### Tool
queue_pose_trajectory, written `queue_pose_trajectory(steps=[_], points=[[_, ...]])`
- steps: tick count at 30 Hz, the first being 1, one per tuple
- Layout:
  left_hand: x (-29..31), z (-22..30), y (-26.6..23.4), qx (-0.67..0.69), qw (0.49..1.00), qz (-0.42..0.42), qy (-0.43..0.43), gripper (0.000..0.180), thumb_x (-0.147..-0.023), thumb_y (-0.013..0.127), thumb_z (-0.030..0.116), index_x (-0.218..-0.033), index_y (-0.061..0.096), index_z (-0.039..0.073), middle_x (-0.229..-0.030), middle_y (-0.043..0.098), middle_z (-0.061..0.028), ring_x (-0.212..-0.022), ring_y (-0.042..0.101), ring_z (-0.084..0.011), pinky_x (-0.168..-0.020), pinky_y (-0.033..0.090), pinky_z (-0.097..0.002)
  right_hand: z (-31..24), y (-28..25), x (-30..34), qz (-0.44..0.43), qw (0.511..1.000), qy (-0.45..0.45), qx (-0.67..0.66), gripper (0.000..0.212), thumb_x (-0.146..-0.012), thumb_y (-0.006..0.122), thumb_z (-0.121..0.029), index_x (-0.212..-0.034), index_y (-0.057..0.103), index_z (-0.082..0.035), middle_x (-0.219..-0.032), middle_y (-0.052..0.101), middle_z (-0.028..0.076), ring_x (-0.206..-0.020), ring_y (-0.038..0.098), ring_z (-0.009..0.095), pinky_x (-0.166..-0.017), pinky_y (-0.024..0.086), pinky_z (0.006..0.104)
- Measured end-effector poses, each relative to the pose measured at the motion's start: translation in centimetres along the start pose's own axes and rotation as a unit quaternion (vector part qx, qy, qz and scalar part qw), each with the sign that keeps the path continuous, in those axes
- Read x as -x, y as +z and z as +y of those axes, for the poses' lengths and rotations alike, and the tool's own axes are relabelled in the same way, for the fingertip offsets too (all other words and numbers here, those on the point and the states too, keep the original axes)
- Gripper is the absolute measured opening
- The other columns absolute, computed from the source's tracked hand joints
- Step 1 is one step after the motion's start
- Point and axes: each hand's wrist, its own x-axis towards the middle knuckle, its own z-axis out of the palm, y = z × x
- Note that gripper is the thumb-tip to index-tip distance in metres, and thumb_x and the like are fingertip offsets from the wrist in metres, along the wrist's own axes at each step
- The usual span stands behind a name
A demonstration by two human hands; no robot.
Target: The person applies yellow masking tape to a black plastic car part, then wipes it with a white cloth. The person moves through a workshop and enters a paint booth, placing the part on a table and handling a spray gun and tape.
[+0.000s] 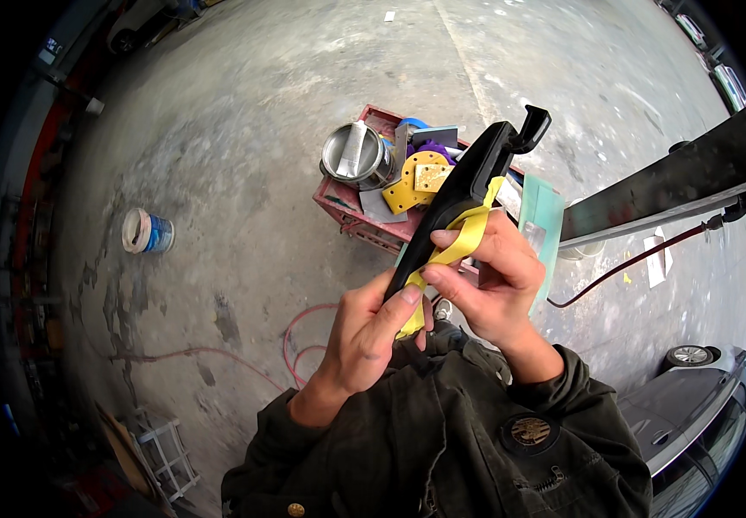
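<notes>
The left hand (360, 335) grips the lower end of a black part (455, 197), its fingers closed around it and the thumb pressed on the yellow tape (474, 231) there. The right hand (504, 274) has its thumb and forefinger pinching the tape farther up, beside the part. The part is held aslant in front of the person's jacket (468, 432), its hooked upper end pointing up and to the right. Beyond it stands a red cart (331, 205) bearing an open can (332, 160) and a yellow disc (401, 195). A bucket (160, 234) stands on the floor (226, 173) to the left, well apart from the cart; a red hose (288, 337) lies nearer.
</notes>
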Motion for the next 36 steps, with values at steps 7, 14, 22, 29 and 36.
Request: queue_pose_trajectory(steps=[7,14,22,29,36], points=[[-0.3,-0.5,-0.2,-0.003,1.000,0.002,0.006,0.031,-0.098,0.043,0.022,-0.109,0.056,-0.003,-0.076,0.059,-0.0070,-0.063,0.054,-0.0109,-0.059,0.045,-0.0247,-0.6,-1.7,-0.7,-0.017,0.930,-0.181,0.320,0.047,-0.063,0.081,-0.032,-0.103,0.071,-0.010,-0.091,0.063,0.008,-0.094,0.051,0.030,-0.082,0.044,0.0390],[-0.3,-0.4,0.3,-0.017,1.000,-0.010,-0.020,0.031,-0.098,0.043,0.022,-0.110,0.056,-0.003,-0.076,0.059,-0.0072,-0.063,0.054,-0.0112,-0.059,0.046,-0.0255,-0.3,-1.9,-0.1,0.004,0.979,-0.072,0.191,0.043,-0.059,0.083,-0.022,-0.101,0.074,-0.015,-0.094,0.058,0.004,-0.087,0.049,0.023,-0.077,0.041,0.0351],[-0.6,-0.4,0.7,0.009,0.999,-0.037,-0.007,0.032,-0.098,0.042,0.022,-0.118,0.051,-0.002,-0.080,0.059,-0.0085,-0.064,0.056,-0.0126,-0.059,0.048,-0.0262,0.0,-1.8,0.2,0.024,0.965,-0.118,0.232,0.048,-0.060,0.084,-0.021,-0.104,0.071,-0.007,-0.096,0.058,0.009,-0.086,0.050,0.024,-0.072,0.040,0.0331],[-0.8,-1.0,0.3,0.006,0.998,-0.049,-0.034,0.034,-0.099,0.041,0.020,-0.123,0.047,-0.003,-0.093,0.063,-0.0131,-0.069,0.059,-0.0130,-0.063,0.050,-0.0261,-0.2,-2.5,-0.5,0.076,0.954,-0.116,0.268,0.049,-0.062,0.082,-0.030,-0.105,0.071,-0.011,-0.086,0.054,0.004,-0.082,0.047,0.022,-0.072,0.038,0.0331],[-0.9,-1.2,0.7,0.038,0.997,-0.051,-0.043,0.034,-0.099,0.040,0.018,-0.124,0.046,-0.005,-0.102,0.063,-0.0163,-0.075,0.062,-0.0141,-0.068,0.053,-0.0282,0.2,-4.3,-1.0,0.022,0.997,-0.015,0.078,0.038,-0.064,0.083,-0.011,-0.097,0.068,-0.001,-0.087,0.062,0.008,-0.080,0.057,0.018,-0.068,0.045,0.0290]])
